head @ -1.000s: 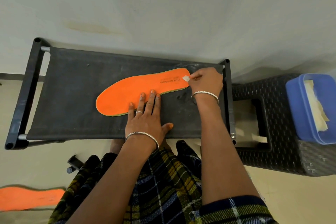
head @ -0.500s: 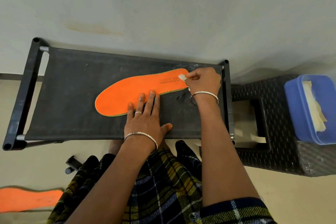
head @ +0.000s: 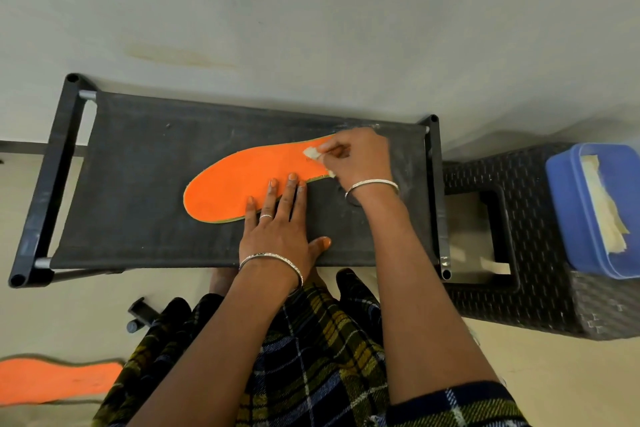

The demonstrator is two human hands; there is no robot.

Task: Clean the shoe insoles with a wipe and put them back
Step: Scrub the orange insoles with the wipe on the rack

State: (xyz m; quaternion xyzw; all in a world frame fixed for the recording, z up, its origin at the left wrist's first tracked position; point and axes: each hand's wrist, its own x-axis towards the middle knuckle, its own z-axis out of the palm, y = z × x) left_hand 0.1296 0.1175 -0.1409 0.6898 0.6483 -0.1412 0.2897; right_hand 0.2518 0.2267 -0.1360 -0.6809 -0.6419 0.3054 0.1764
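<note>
An orange insole (head: 239, 180) with a thin green edge lies flat on the black fabric shelf (head: 138, 163), heel end to the right. My left hand (head: 280, 225) presses its straight fingers on the insole's near edge. My right hand (head: 356, 156) covers the heel end and pinches a small white wipe (head: 311, 152) against the orange surface. A second orange insole (head: 52, 380) lies on the floor at the lower left, partly cut off by the frame edge.
A dark woven stool (head: 540, 246) stands right of the shelf and carries a blue tub (head: 568, 204) with pale wipes inside. The wall runs behind the shelf. A small black object (head: 138, 314) lies on the floor below the shelf. My checked clothing fills the bottom.
My right hand with the wipe has slid left along the insole from its heel tip and now covers the heel end. My left hand has stayed pressed in place.
</note>
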